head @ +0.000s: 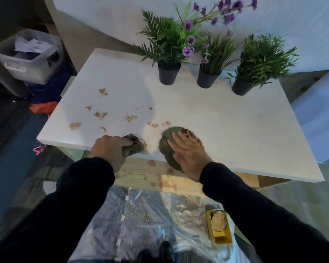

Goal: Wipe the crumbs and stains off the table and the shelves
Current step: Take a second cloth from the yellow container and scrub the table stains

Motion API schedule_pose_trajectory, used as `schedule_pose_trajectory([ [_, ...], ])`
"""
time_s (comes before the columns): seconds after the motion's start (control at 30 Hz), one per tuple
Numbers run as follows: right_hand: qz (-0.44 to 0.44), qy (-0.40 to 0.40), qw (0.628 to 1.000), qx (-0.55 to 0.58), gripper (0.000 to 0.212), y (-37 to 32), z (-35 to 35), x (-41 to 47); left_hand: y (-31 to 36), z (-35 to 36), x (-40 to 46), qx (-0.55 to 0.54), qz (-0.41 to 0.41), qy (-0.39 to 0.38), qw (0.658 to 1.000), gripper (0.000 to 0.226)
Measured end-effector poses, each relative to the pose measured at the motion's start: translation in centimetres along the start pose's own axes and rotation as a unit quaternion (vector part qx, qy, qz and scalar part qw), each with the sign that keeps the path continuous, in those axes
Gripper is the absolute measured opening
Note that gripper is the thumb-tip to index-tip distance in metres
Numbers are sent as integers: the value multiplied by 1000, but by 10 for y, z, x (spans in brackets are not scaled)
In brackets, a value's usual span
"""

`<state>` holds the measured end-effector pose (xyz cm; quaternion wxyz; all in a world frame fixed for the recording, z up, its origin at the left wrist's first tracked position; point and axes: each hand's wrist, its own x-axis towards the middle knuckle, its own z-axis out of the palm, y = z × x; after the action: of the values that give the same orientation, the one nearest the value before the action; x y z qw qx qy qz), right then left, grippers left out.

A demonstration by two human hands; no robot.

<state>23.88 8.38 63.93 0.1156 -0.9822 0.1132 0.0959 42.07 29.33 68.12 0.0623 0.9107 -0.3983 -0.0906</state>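
Two hands work grey cloths at the near edge of a stained white desk (235, 133).

Left hand (110, 149) clenches a bunched cloth (134, 147); right hand (188, 154), fingers flat, presses a rounded cloth (167, 143). Brown stains (101, 114) spread left of centre. Three potted plants (168, 59) line the far edge; a stained wooden shelf (152, 175) shows below.

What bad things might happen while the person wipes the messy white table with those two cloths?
The flat right hand presses a grey-green cloth already carrying brown bits, so it may smear rather than clean. Both cloths work at the white tabletop's front edge, so mess may drop onto the stained wooden shelf below. Wider sweeps toward the back might tip the three black potted plants.
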Motion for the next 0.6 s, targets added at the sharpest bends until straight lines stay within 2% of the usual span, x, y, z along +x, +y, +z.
schedule_pose_trajectory([
  [0.03, -11, 0, 1000, -7, 64, 12, 1, -15, 1, -1, -1, -15, -12, -1, 1000, 33],
  [0.1, 22, -4, 998, -51, 58, 53, -9, -26, 4, -2, 1, -34, -30, 1, 999, 34],
  [0.2, 150, 21, 987, -58, 54, 120, -35, -1, 9, 1, 3, -50, -51, 5, 997, 33],
  [0.3, 231, 36, 972, -14, 56, 129, -52, 53, 9, 2, 4, -47, -58, 3, 997, 30],
  [0.37, 240, 47, 970, -6, 57, 115, -51, 70, 10, 3, 6, -38, -67, 4, 997, 30],
  [0.47, 210, 69, 975, -7, 56, 114, -38, 44, 8, 7, 9, -31, -81, 3, 996, 32],
  [0.6, 295, 92, 951, -7, 59, 173, -56, 52, 14, 17, 14, -35, -127, 5, 991, 35],
])
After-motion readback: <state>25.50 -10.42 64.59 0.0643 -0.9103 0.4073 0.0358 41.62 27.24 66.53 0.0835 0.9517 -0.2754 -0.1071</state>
